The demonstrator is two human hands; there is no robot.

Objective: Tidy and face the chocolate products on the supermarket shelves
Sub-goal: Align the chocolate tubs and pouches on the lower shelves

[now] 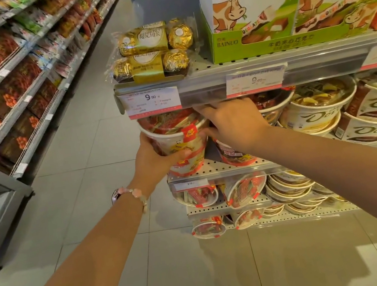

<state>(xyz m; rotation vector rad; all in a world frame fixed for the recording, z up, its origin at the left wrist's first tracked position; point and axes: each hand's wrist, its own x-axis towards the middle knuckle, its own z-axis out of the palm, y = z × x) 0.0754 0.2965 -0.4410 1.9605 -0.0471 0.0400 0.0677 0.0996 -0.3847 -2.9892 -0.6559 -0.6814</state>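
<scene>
1. Head view: the left hand (154, 159) grips a red-and-white chocolate cup (177, 142) from its left side, thumb curled across the front. The cup stands upright at the left end of the middle shelf (214, 167), its lid just under the price rail (200, 88).
2. The right hand (231, 123) reaches in beside the cup, thumb against its right side near the rim, fingers bent towards the cups behind; whether they hold anything cannot be told.
3. A second cup (231, 154) stands just right of the first, partly hidden by the right wrist.
4. Dove tubs (312, 112) lie stacked and tilted further right on the same shelf.
5. On the top shelf, two Ferrero packs (152, 51) are stacked at the left end, beside a green Bainuo box (277, 41).
6. Lower shelves hold tilted cups (242, 190).
</scene>
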